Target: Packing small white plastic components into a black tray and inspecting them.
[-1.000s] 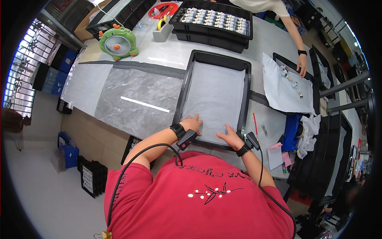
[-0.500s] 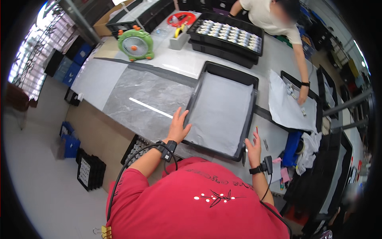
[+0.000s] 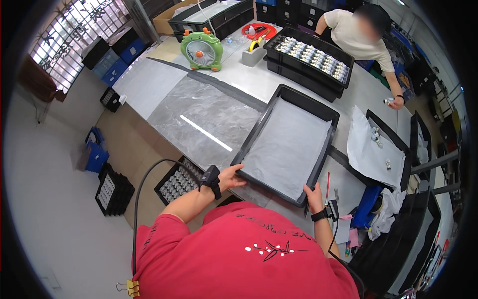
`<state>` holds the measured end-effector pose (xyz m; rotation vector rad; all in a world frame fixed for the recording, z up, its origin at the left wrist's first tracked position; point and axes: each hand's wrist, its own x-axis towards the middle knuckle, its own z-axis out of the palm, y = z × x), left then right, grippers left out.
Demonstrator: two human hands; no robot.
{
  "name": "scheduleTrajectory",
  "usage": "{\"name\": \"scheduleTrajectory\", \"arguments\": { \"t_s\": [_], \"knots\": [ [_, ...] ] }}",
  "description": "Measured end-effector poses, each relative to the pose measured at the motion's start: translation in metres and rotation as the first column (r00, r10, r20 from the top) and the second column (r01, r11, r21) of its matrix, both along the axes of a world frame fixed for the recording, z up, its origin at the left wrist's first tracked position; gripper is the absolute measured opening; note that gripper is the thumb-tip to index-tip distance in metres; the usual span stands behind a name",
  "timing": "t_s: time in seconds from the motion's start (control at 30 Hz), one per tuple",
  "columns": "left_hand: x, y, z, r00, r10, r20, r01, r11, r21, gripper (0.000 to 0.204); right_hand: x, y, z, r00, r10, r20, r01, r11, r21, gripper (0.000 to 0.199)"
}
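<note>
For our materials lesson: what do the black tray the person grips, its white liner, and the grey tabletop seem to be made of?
Black tray: probably moulded plastic, matte, with thin even walls and rounded corners. White liner: looks like paper or thin foam sheet, dull and slightly wrinkled. Grey tabletop: glossy marble-patterned surface, stone or laminate, mirroring a light strip.

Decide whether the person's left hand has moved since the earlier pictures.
Yes. The left hand slid off the white liner inside the black tray, out to the tray's near-left corner, which it now grips.
</note>
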<state>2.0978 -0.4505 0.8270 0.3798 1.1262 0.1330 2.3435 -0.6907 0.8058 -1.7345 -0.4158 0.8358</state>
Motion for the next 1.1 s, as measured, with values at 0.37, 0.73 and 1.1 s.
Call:
{"name": "scheduleTrajectory", "arguments": {
  "t_s": [0.37, 0.73, 1.1],
  "knots": [
    [-0.041, -0.004, 0.010, 0.970, 0.239, 0.034, -0.229, 0.955, -0.187, 0.016, -0.063, 0.018, 0.022, 0.994, -0.055, -0.093, 0.056, 0.998, 0.011, 0.034],
    [-0.226, 0.205, 0.012, 0.914, 0.405, 0.024, -0.402, 0.912, -0.087, 0.015, -0.206, 0.246, 0.053, 0.901, 0.308, -0.305, -0.294, 0.951, 0.093, 0.047],
    [-0.299, 0.339, 0.017, 0.900, 0.434, 0.032, -0.434, 0.901, -0.001, 0.026, -0.279, 0.361, 0.050, 0.808, 0.379, -0.451, -0.353, 0.924, 0.145, 0.069]
  ]
}}
